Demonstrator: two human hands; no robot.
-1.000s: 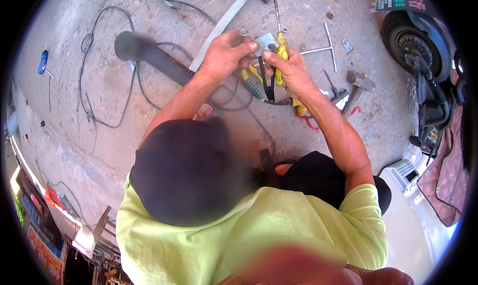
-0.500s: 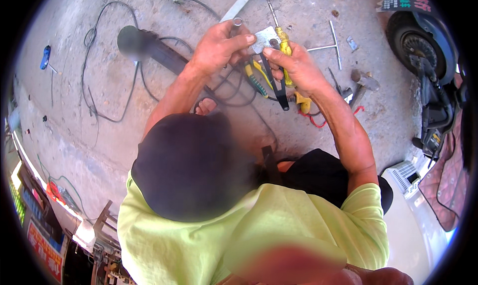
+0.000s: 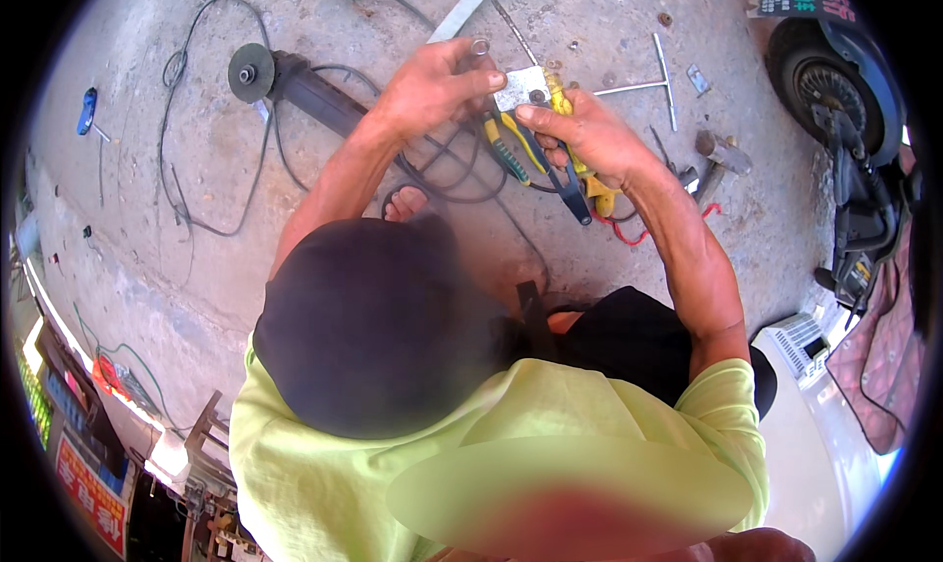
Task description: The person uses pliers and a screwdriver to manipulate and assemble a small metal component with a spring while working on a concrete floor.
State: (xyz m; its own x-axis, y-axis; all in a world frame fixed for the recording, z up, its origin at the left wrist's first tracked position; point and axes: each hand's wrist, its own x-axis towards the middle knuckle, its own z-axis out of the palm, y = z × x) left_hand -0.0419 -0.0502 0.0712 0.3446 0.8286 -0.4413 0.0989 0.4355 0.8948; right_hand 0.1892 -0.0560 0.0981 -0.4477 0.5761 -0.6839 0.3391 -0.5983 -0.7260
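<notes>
My left hand (image 3: 437,90) is closed, thumb on a pale metal plate (image 3: 516,85), a small shiny ring (image 3: 480,47) beside its upper fingers. My right hand (image 3: 589,140) grips the plate's right side, along with a black flat piece (image 3: 575,198) that angles down and a yellow-handled screwdriver (image 3: 559,90) pointing up and left. A small dark round fitting (image 3: 538,97) sits at the plate's lower right. Behind my fingers, pliers with green-and-yellow handles (image 3: 506,149) are partly visible. The right fingertips are partly hidden by these items.
Concrete floor (image 3: 226,267) holds an angle grinder (image 3: 324,100), looped cables, a long-handled hammer (image 3: 462,7), T-handle wrench (image 3: 663,81), blue-handled tool (image 3: 86,112) and mallet (image 3: 725,152). A scooter (image 3: 820,90) is at right, bare toes (image 3: 405,204) below my left hand.
The screwdriver's tip has swung left and the black piece's lower end has swung right and down as my right hand turned. My left hand has risen slightly since a second ago.
</notes>
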